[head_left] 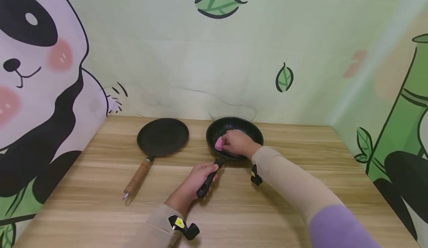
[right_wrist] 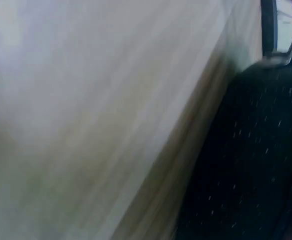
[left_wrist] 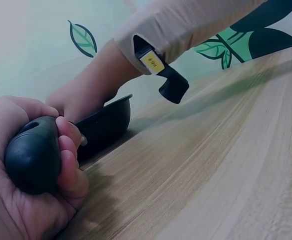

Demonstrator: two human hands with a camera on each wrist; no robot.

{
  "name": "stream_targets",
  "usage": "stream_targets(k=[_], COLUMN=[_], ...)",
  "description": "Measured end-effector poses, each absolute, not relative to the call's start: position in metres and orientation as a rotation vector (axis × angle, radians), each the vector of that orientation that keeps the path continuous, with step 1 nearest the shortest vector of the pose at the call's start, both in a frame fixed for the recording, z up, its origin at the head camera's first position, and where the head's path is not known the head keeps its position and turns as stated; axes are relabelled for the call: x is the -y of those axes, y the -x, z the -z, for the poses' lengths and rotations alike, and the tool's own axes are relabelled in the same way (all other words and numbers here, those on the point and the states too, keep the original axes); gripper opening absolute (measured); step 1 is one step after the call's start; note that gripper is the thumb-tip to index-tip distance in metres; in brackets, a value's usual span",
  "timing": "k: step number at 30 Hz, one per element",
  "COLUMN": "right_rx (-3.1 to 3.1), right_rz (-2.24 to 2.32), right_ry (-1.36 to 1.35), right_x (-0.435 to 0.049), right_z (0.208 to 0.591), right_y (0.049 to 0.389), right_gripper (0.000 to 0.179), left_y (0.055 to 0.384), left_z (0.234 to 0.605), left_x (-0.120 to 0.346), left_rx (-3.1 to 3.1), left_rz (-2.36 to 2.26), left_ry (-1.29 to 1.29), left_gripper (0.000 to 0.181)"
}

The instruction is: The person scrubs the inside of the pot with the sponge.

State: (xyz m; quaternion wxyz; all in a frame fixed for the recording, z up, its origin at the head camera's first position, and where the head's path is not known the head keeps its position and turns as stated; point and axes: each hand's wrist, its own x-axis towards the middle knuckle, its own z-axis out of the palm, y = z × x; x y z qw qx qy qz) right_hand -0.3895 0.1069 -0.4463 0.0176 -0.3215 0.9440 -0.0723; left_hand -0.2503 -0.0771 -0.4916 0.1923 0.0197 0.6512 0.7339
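My left hand [head_left: 197, 177] grips the black handle [head_left: 208, 184] of a deep black frying pan [head_left: 211, 131] from the left. In the left wrist view its fingers curl round the rounded handle end [left_wrist: 32, 157]. My right hand [head_left: 238, 142] reaches into the pan from the right and pinches a small pink sponge-like piece [head_left: 219, 144] low at the pan's left inner side. The right wrist view is blurred; the pan's dark, speckled side [right_wrist: 240, 165] fills its right part, and the right hand hardly shows there.
A flat black pan [head_left: 163, 136] with a wooden handle [head_left: 138, 177] lies to the left on the wood-grain table [head_left: 240, 211]. Behind stands a wall covering [head_left: 160, 54] printed with a panda, leaves and bamboo. Small black cameras [head_left: 192, 231] are strapped at both sleeve cuffs.
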Motion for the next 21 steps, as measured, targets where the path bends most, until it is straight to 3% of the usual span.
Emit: stream_targets(k=[11,21], right_rx=[-3.088,-2.979], right_rz=[0.175,0.177], right_ry=[0.594,0.847], right_x=[-0.136,-0.127], right_z=[0.453,0.442], right_y=[0.419,0.407], right_gripper=[0.016,0.018], left_y=[0.25,0.251], left_z=[0.494,0.491], left_x=[0.072,0.077], left_rx=[-1.788,-1.817], left_rz=[-2.063,-2.044], left_ry=[-0.079,-0.05], left_gripper=[0.039,0.04])
